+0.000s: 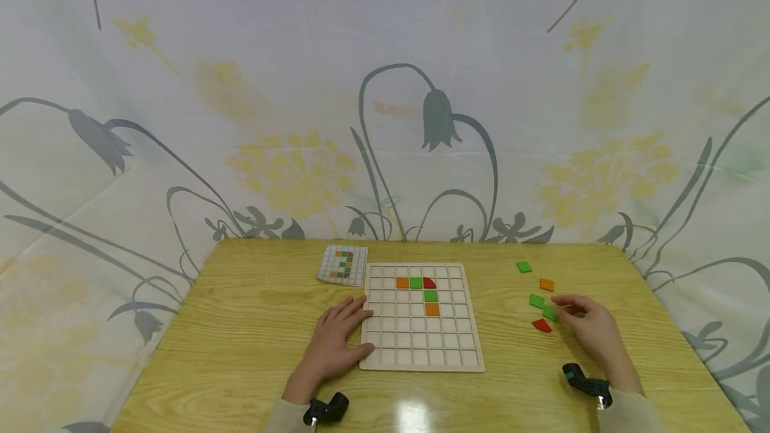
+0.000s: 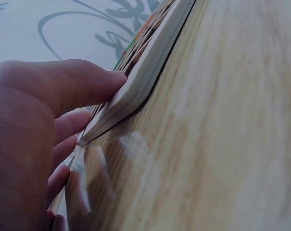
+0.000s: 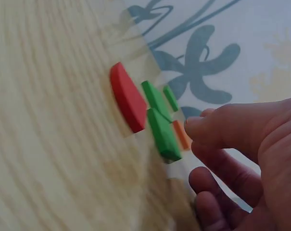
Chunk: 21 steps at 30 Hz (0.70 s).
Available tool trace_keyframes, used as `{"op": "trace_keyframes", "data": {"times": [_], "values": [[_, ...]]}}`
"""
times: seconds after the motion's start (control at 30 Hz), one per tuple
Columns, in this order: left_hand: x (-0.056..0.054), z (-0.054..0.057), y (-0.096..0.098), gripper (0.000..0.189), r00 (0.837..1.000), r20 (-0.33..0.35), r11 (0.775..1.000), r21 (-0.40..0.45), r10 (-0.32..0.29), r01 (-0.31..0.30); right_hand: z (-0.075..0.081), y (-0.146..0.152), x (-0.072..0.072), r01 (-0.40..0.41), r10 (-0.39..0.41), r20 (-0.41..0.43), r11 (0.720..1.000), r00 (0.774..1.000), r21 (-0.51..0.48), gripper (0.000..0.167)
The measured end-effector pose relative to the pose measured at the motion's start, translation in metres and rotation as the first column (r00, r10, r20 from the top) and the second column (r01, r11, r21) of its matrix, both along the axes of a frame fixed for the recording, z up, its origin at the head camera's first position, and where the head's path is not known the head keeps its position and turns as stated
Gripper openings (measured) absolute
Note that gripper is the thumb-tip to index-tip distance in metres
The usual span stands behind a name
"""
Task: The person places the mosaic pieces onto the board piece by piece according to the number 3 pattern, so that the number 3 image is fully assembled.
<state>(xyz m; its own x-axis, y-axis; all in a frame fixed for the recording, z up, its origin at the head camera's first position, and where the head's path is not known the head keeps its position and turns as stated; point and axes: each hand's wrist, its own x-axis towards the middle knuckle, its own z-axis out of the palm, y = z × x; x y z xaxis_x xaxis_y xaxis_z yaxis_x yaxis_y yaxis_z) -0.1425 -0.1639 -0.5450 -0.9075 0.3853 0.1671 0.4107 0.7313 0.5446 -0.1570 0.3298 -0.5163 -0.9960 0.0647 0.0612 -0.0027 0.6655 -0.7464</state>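
Observation:
My left hand [image 1: 335, 343] rests at the left edge of a wooden grid board [image 1: 385, 357], its fingers stretched out. The thumb touches the board's rim [image 2: 140, 79] in the left wrist view. On the board lie orange [image 1: 402, 282], green [image 1: 416, 282] and red quarter-round [image 1: 429, 282] tiles in a row, with a green [image 1: 430, 295] and an orange tile [image 1: 432, 309] below the red one. My right hand [image 1: 592, 329] hovers by a loose green tile [image 3: 163, 137], loosely bent and holding nothing; the thumb and fingertips appear apart from it. Beside that tile lies a red quarter-round tile [image 3: 127, 98].
Other loose tiles lie to the right of the board: green [image 1: 537, 301], orange [image 1: 547, 284] and another green [image 1: 524, 266] farther back. A printed pattern card [image 1: 327, 266] touches or nearly touches the board's upper left corner. A flower-patterned curtain [image 1: 397, 172] hangs behind the wooden table [image 1: 240, 326].

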Motion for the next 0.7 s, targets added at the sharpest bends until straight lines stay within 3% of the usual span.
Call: {"op": "trace_keyframes", "data": {"times": [0.13, 0.27, 0.7], "values": [[0.0002, -0.0007, -0.0004, 0.057, 1.000, -0.014, 1.000, -0.004, 0.003, -0.003, -0.0047, 0.0027, 0.0003, -0.020, 0.032, 0.099, 0.993, 0.995, -0.115, 0.041], [-0.0001, -0.0016, -0.0003, 0.057, 1.000, -0.014, 1.000, -0.007, 0.003, -0.003, -0.0056, 0.0048, 0.0013, -0.037, 0.056, 0.125, 0.988, 0.991, -0.147, 0.046], [0.0007, 0.0001, 0.0002, 0.056, 1.000, -0.005, 1.000, -0.019, 0.001, -0.001, -0.0077, 0.0042, 0.0004, -0.035, 0.031, 0.106, 0.999, 0.994, 0.035, 0.040]]}}
